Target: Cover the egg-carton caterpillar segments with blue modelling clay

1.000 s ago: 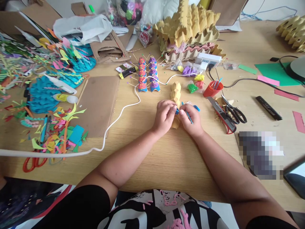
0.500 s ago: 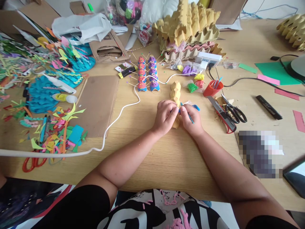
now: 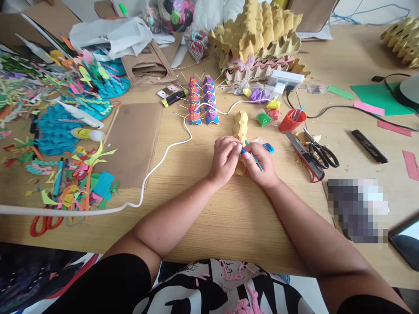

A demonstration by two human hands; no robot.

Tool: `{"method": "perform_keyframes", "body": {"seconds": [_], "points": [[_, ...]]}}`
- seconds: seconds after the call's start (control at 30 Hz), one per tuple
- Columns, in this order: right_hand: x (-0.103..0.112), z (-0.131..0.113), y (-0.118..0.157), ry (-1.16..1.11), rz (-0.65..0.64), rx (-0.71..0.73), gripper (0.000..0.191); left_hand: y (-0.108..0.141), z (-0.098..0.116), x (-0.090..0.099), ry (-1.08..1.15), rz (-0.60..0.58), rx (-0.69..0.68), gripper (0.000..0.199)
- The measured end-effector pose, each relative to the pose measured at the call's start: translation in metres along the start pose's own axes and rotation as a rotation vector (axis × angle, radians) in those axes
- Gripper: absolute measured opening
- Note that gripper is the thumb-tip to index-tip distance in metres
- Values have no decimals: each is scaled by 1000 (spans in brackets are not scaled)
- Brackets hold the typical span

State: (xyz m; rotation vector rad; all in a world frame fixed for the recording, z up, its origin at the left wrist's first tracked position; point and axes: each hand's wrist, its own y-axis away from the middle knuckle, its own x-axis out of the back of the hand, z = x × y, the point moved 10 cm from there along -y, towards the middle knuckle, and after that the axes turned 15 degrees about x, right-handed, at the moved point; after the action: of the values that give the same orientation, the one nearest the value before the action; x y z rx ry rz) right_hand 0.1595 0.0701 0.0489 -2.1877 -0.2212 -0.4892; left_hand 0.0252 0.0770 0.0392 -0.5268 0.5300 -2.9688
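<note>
A strip of yellow egg carton (image 3: pixel 240 124) lies lengthwise on the table, its near half partly hidden beneath my hands. My left hand (image 3: pixel 225 160) is closed over it, with the fingertips pinching a small blue piece (image 3: pixel 243 151) that looks like modelling clay. Close against it, my right hand (image 3: pixel 263 165) is closed around a thin blue modelling tool (image 3: pixel 257 162), whose tip is hidden among the fingers. Just beyond my right hand sits a packet of blue clay (image 3: pixel 269 148).
Two painted egg-carton caterpillars (image 3: pixel 194 102) stand beyond, crossed by a white cable (image 3: pixel 168 152). To the right are an orange cup (image 3: pixel 292 121) with blue sticks, a utility knife (image 3: pixel 304 157) and scissors (image 3: pixel 322 152). Cardboard (image 3: pixel 134 146) and paper scraps (image 3: pixel 70 198) lie left.
My right hand has shifted slightly left, closer to my left hand, and the blue tool has tilted with it. A blue piece now shows between the fingertips.
</note>
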Motion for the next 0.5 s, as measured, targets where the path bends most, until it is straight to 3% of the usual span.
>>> {"method": "perform_keyframes", "body": {"seconds": [0.17,0.37,0.5], "points": [[2,6,0,-87,53,-90,59,1,2,1,14,13,3,58],[3,17,5,-144,113,-171,69,4,11,2,21,5,-67,43],[5,19,7,-180,153,-209,72,4,9,0,-46,5,-48,51]]}}
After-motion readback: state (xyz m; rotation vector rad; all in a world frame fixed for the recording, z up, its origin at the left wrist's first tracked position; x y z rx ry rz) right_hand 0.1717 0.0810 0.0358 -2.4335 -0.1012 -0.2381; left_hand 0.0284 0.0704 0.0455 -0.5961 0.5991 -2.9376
